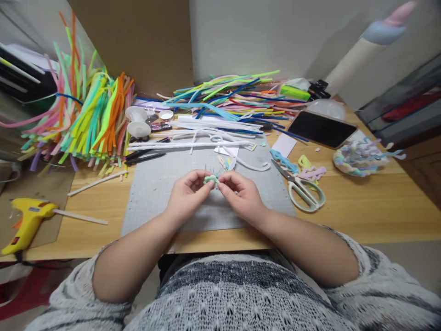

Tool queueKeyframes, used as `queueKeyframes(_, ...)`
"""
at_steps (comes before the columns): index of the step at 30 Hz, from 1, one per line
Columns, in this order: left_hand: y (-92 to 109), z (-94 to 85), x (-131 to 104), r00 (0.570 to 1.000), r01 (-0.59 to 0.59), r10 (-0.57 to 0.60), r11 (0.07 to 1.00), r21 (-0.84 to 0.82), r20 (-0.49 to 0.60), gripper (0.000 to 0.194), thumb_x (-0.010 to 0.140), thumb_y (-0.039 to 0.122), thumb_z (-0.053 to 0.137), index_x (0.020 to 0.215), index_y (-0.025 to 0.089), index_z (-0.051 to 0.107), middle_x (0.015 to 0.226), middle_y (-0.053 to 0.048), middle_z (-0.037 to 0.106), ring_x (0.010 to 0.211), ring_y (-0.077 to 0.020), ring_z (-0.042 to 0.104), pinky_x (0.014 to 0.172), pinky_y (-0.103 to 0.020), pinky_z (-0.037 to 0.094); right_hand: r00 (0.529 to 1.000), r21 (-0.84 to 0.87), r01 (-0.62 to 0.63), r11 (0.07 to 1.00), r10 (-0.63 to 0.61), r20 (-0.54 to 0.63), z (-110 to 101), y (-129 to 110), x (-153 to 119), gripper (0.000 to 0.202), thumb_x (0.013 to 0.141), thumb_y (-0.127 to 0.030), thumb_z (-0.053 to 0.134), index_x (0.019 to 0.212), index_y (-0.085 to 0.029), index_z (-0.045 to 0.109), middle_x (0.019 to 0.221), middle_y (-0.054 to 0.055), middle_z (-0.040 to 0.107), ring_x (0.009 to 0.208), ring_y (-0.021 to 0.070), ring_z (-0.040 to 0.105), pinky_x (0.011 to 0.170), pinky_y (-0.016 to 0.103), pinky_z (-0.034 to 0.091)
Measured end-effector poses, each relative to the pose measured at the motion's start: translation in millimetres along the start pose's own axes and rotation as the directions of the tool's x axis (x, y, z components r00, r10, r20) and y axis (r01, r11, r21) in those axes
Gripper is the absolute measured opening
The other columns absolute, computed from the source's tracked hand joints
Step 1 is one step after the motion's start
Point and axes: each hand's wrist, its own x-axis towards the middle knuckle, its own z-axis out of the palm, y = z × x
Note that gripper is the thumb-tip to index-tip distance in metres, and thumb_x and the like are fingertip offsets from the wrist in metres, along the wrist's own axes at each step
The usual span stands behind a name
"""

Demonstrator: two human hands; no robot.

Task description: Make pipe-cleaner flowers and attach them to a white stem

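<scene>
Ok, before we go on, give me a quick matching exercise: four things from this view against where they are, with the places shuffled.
Things
1. spool
2. mint-green piece
3. glue gun
4. scissors

Places
A. at the fingertips of the left hand and right hand
B. on the right, handles toward the wearer, blades toward the grey mat
C. white, beside the coloured stem bundles
D. yellow, at the far left

Pairs: 1-C, 2-A, 3-D, 4-B
</scene>
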Motion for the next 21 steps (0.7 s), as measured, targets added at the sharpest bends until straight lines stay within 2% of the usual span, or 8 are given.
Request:
queueKeyframes(3,0.0,-0.1,-0.3,0.998,-0.056,0.057,0.995,0.083,-0.003,0.013,0.070,0.022,0.070,0.080,0.015,0.065,0.076,-0.001,0.066,0.068,-0.0102,0.059,0.067,-0.023,0.047,1.000,-0.062,0.003,0.998,-0.003,-0.006,-0.7,-1.2,-0.2,0.008,0.084,-0.025,0.056,0.081,-0.018,0.057,0.071,-0.001,0.056,0.058,0.0075,0.047,0.053,0.021,0.038)
queueKeyframes(8,-2.2,-0.6,-1.9,0.998,-0.066,0.067,0.990,0.128,0.001,0.015,0.070,0.023,0.070,0.081,0.015,0.066,0.075,-0.002,0.067,0.067,-0.0115,0.060,0.067,-0.024,0.049,0.999,-0.142,0.027,0.990,-0.031,-0.029,-1.4,-1.8,-0.9,0.009,0.084,-0.025,0.055,0.079,-0.017,0.056,0.070,-0.001,0.056,0.058,0.0075,0.046,0.052,0.021,0.036)
queueKeyframes(12,-6.0,-3.3,-1.7,0.996,-0.085,0.086,0.984,0.156,0.003,0.015,0.070,0.024,0.071,0.082,0.015,0.068,0.073,-0.002,0.067,0.066,-0.0113,0.060,0.065,-0.024,0.048,0.994,-0.303,0.103,0.947,-0.112,-0.014,-3.4,-2.9,-1.3,0.009,0.085,-0.025,0.053,0.080,-0.018,0.057,0.070,-0.001,0.056,0.059,0.0081,0.046,0.055,0.022,0.036)
queueKeyframes(15,-5.8,-4.2,-0.9,0.997,-0.082,0.082,0.987,0.137,0.008,0.015,0.069,0.024,0.072,0.080,0.015,0.068,0.071,-0.002,0.067,0.065,-0.0113,0.060,0.064,-0.024,0.048,0.982,-0.388,0.185,0.903,-0.185,0.038,-5.6,-4.6,-2.2,0.011,0.086,-0.022,0.051,0.080,-0.018,0.058,0.070,-0.001,0.056,0.064,0.0094,0.048,0.060,0.024,0.037)
queueKeyframes(21,3.2,-2.0,-2.4,1.000,-0.029,0.030,0.997,0.075,-0.008,0.017,0.063,0.026,0.077,0.073,0.015,0.067,0.070,-0.003,0.069,0.066,-0.0134,0.063,0.068,-0.028,0.051,0.983,-0.348,0.178,0.920,-0.184,0.016,-6.0,-5.5,-3.6,0.008,0.086,-0.023,0.052,0.088,-0.018,0.059,0.076,0.000,0.058,0.061,0.0089,0.048,0.058,0.024,0.038)
